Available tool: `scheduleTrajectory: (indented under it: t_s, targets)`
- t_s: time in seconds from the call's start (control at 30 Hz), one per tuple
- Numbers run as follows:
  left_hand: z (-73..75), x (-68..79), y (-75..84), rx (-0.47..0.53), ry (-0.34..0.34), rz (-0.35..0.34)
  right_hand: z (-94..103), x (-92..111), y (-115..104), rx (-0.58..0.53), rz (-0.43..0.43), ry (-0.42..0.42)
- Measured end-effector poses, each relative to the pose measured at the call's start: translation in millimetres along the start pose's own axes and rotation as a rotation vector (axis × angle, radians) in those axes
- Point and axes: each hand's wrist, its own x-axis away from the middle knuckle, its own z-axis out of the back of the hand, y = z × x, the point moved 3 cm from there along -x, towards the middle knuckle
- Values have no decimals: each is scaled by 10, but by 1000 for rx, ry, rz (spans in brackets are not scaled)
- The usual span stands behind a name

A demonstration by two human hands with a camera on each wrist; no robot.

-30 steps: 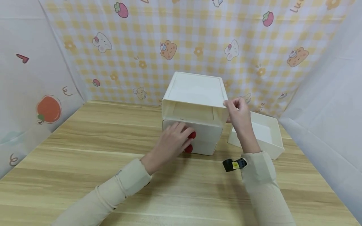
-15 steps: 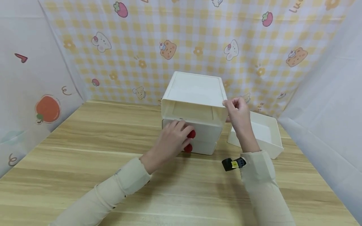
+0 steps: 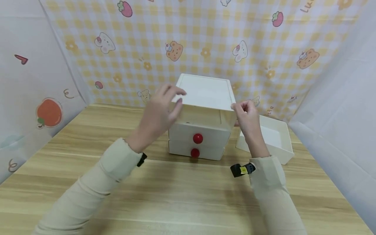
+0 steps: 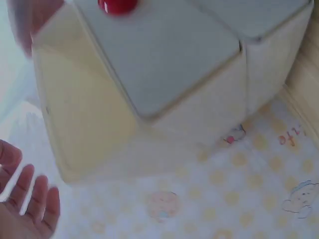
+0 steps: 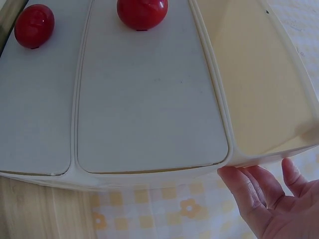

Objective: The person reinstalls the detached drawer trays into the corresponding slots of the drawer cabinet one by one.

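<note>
White, smooth and boxy, the cabinet (image 3: 207, 93) is gripped by the right hand (image 3: 248, 119), left hand (image 3: 157, 112) loosely curved.

The white boxy plastic cabinet (image 3: 205, 94) offers passage into its open top bay (image 3: 202, 116); the right hand (image 3: 249, 119) and a white rectangular plastic drawer (image 3: 279, 153) obstruct its right side.

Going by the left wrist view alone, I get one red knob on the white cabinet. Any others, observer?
Observer: Yes, the head view shows a lower red knob beneath the upper one.
Operator: And on the table, beside the cabinet?
Observer: An open white box sits to its right.
Operator: Anything at the right cuff?
Observer: A black device with a yellow label.
</note>
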Motion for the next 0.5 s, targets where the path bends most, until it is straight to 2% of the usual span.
scheduleTrajectory:
  t_s: [0.1,0.23,0.33,0.4,0.5]
  targets:
    - [47,-108,-190,51,-61,200,-6,0,-6,8,2,0]
    - [38,-199,-429,193,-206,506,-11,8,-3,19,1,-8]
    - [-3,-234,-575,304,-305,701,-7,16,-5,22,1,-12]
    - [-38,-241,-648,376,-364,795,-6,18,-8,21,2,-15]
    - [-108,-241,-726,469,-419,899,-6,17,-15,15,5,-15]
